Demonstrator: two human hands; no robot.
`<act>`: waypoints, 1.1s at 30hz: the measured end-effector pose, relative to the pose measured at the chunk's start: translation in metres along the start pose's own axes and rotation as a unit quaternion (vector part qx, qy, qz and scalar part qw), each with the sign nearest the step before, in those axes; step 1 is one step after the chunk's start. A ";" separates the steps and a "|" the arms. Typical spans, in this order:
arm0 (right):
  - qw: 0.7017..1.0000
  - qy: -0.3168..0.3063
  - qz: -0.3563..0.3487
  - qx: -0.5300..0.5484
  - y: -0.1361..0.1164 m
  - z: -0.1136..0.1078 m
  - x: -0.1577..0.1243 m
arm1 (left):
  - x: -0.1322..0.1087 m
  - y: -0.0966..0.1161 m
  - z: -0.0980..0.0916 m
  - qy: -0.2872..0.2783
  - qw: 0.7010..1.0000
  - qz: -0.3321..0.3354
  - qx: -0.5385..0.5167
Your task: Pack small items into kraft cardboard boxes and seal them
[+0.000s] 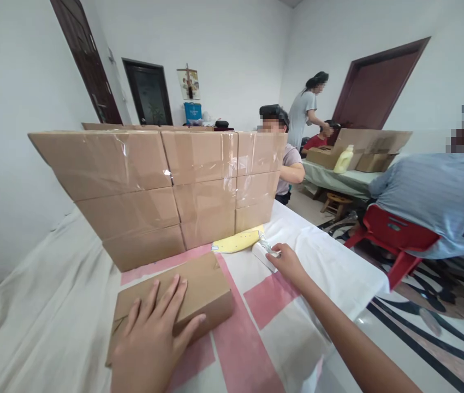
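Left hand: the left hand (154,327) is lying palm-down with its fingers spread wide, pressing on the cardboard box (211,273) and gripping nothing.
Cardboard box: it is resting flat on the tablecloth (305,234), in front of the stacked boxes (205,199) and apart from them.
Right hand: the right hand (289,265) is reaching across the table with its fingers bent narrow, touching the white object (261,255); whether the grip is firm, I cannot tell.
White object: it is lying right of the cardboard box, just beside the yellow piece (238,241); its exact kind is not clear.
Yellow piece: it is lying along the foot of the stack, showing a small pale label at its left end.
Stacked boxes: they are standing three high, with clear tape shining across their faces.
Far table: a yellow bottle (344,159) is standing upright on the green cover (317,171), beside open cardboard.
Co-worker: a person in a light-blue shirt (440,191) is sitting on a red chair (399,229).
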State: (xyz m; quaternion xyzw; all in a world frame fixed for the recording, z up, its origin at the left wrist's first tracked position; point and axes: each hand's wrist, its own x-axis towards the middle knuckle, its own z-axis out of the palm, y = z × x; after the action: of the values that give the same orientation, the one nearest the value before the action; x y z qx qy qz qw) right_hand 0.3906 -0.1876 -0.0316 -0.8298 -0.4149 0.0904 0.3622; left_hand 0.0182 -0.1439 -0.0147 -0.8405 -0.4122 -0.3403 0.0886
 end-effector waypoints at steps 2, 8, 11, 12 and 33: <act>0.996 0.010 0.006 -0.084 -0.004 0.007 -0.006 | -0.001 0.002 -0.001 0.002 1.000 -0.008 -0.007; 0.984 -0.019 -0.030 -0.176 -0.007 0.005 -0.008 | -0.001 0.005 -0.002 -0.008 1.000 -0.015 -0.012; 0.986 -0.044 -0.062 -0.146 -0.003 -0.002 0.000 | -0.001 0.005 -0.003 -0.008 0.999 -0.020 -0.023; 0.987 -0.050 -0.069 -0.135 -0.001 -0.004 0.002 | -0.001 0.005 -0.003 -0.007 0.999 -0.024 -0.029; 0.982 -0.139 0.021 0.129 0.001 -0.019 0.049 | 0.002 0.016 -0.020 -0.057 0.997 -0.035 0.035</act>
State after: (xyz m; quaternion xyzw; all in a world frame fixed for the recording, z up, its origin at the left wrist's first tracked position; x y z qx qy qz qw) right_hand 0.4313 -0.1614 -0.0112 -0.7637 -0.4287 0.2651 0.4033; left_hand 0.0211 -0.1617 0.0040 -0.8401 -0.4572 -0.2800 0.0823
